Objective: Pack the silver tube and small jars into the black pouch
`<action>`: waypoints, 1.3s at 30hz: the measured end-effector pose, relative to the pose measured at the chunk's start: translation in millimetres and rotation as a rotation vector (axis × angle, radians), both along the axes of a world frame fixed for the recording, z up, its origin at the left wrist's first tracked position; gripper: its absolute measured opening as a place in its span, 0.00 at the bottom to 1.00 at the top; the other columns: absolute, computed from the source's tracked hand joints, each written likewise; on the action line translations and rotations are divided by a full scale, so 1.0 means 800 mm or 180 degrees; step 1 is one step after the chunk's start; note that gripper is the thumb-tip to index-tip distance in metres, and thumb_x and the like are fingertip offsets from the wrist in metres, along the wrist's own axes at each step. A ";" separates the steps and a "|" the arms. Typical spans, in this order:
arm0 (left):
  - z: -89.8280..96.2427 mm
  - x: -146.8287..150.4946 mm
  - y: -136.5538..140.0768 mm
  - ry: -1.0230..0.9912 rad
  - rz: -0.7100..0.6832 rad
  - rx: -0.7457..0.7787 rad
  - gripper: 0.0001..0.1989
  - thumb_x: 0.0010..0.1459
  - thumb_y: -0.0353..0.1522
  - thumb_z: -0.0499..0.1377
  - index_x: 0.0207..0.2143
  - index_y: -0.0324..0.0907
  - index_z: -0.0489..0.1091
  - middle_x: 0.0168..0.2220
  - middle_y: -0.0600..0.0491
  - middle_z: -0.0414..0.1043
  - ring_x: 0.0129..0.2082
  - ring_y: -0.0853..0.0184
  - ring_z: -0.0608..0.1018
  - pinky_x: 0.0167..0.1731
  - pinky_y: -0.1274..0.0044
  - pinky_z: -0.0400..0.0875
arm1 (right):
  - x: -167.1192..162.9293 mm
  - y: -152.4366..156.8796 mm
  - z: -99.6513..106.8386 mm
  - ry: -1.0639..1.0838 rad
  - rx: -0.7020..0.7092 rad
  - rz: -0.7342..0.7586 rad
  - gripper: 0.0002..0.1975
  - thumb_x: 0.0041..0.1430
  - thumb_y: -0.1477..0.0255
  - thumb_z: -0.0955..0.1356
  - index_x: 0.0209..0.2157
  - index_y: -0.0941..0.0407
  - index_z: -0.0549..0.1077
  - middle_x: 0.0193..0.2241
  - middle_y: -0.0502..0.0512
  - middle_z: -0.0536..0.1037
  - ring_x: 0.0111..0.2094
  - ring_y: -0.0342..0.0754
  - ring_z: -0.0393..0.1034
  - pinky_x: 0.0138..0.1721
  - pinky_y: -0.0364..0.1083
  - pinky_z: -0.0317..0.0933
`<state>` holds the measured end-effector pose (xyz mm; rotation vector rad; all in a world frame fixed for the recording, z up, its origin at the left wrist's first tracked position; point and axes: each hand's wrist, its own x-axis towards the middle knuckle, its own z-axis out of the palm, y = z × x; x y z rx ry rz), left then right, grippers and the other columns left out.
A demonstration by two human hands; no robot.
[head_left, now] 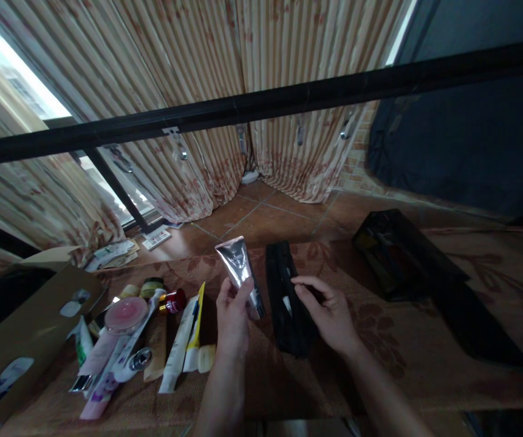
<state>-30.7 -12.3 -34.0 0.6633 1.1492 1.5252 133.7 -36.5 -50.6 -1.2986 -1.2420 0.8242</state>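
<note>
The left hand (235, 303) has its fingers wrapped around a shiny silver, flat-ended squeeze tube (237, 260) above the brown, floral-cloth-covered table (429, 388), toward its far edge. Beside it, the right hand (333, 311) bends its fingers at the right rim of an open, black, narrow soft pouch (283, 341); I cannot tell whether they pinch it. The tube looks light, squeezable and slick, best gripped gently near its stiffer, dark cap (256, 308).
</note>
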 end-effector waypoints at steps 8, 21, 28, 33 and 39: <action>0.006 0.001 -0.001 -0.0083 0.0019 -0.0104 0.17 0.41 0.36 0.72 0.33 0.39 0.74 0.28 0.57 0.74 0.25 0.74 0.73 0.28 0.81 0.66 | -0.001 -0.002 0.002 0.0004 0.0041 0.0005 0.11 0.61 0.62 0.68 0.38 0.53 0.80 0.29 0.51 0.78 0.29 0.45 0.71 0.31 0.43 0.63; 0.016 0.003 -0.006 -0.0041 -0.0203 -0.0352 0.22 0.39 0.40 0.73 0.33 0.39 0.70 0.25 0.57 0.73 0.21 0.72 0.74 0.23 0.80 0.67 | 0.000 0.001 0.004 0.0080 0.0144 0.0027 0.10 0.61 0.64 0.68 0.38 0.54 0.79 0.32 0.52 0.80 0.32 0.46 0.73 0.34 0.43 0.65; 0.017 0.004 -0.006 0.0088 -0.0284 -0.0375 0.20 0.40 0.38 0.71 0.33 0.39 0.70 0.25 0.55 0.74 0.20 0.72 0.73 0.24 0.80 0.66 | 0.001 0.001 0.002 -0.0046 0.0202 0.0022 0.10 0.61 0.64 0.67 0.38 0.53 0.79 0.34 0.52 0.80 0.33 0.46 0.74 0.35 0.44 0.65; 0.015 0.005 -0.004 0.0098 -0.0323 -0.0395 0.21 0.40 0.40 0.71 0.33 0.39 0.71 0.25 0.55 0.74 0.21 0.72 0.73 0.23 0.79 0.66 | 0.001 0.001 0.004 -0.0022 0.0208 0.0031 0.10 0.61 0.65 0.67 0.38 0.53 0.79 0.32 0.51 0.80 0.31 0.46 0.73 0.33 0.43 0.65; 0.011 0.005 -0.003 0.0090 -0.0357 -0.0416 0.22 0.43 0.44 0.70 0.34 0.39 0.71 0.25 0.55 0.74 0.20 0.72 0.73 0.23 0.79 0.65 | 0.000 0.001 0.005 0.0059 0.0145 0.0010 0.10 0.60 0.64 0.68 0.37 0.53 0.79 0.32 0.52 0.81 0.31 0.46 0.73 0.32 0.43 0.65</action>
